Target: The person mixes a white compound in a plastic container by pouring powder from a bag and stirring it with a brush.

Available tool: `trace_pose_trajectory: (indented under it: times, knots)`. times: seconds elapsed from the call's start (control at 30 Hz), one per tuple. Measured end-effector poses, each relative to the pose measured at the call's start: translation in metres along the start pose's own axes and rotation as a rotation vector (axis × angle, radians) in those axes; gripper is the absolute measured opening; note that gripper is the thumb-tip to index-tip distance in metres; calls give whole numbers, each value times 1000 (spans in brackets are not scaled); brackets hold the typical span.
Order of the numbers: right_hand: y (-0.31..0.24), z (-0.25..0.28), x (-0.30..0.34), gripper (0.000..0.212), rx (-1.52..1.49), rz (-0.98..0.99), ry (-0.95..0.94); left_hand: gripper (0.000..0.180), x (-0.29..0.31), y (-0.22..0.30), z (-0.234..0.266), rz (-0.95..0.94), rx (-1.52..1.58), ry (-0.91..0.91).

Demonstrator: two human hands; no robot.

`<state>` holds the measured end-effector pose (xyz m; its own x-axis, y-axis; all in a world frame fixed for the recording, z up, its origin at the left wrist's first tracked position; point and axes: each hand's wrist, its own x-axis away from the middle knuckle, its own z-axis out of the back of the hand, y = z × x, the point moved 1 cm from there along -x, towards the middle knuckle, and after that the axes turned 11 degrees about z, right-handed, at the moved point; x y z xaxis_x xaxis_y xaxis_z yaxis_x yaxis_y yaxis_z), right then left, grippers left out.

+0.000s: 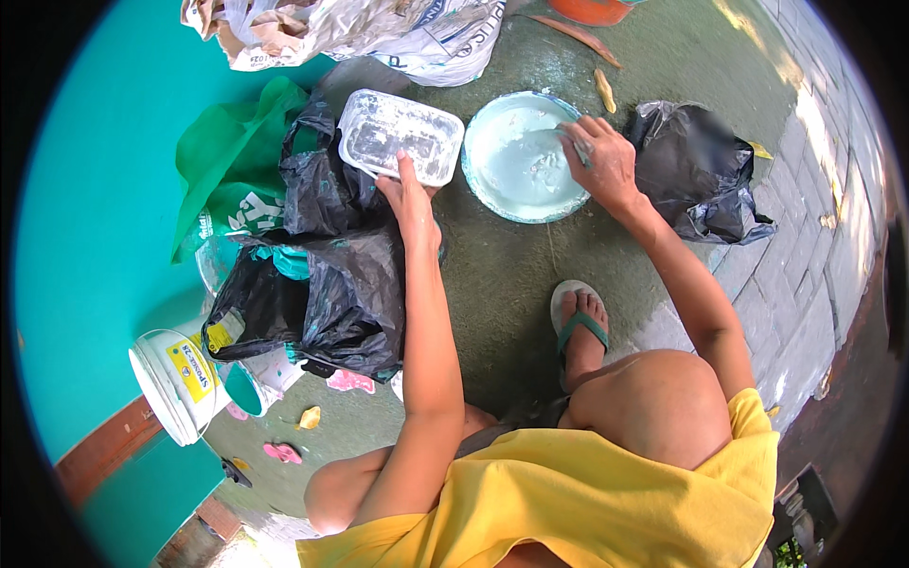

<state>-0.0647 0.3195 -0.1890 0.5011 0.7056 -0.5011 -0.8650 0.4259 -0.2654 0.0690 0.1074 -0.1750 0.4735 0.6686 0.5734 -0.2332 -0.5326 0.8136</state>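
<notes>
The person wears a bright yellow top (568,502) of soft cloth, with short sleeves that end above the elbows. Both forearms are bare, and the left hand (409,201) and the right hand (601,161) have no gloves, rings or watch. Below the right hand, the foot wears a flip-flop sandal (579,327) with a pale sole and green straps.

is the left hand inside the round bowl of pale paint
No, the left hand rests on the edge of the clear rectangular container, while the right hand is over the round bowl.
</notes>
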Motion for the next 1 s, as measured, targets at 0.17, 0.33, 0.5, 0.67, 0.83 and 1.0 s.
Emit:
trace_pose_trajectory:
  times: [0.17,0.33,0.5,0.67,0.83,1.0]
  knots:
    - [5,-15,9,11,17,-86,-54,58,-51,-16,0,70,184,-98]
    - [-21,-10,20,10,-255,-261,-22,67,-63,-32,1,182,130,-177]
    - [-23,-15,23,12,-291,-149,-75,69,-15,-53,2,296,-31,-233]
    - [-7,-14,2,11,-90,-24,-55,47,2,-68,8,202,-41,-277]
    - [7,-13,-20,16,-51,63,-19,45,14,-78,5,214,-9,-227]
    - [-11,-30,-6,21,-137,261,-237,46,28,-92,1,265,124,-182]
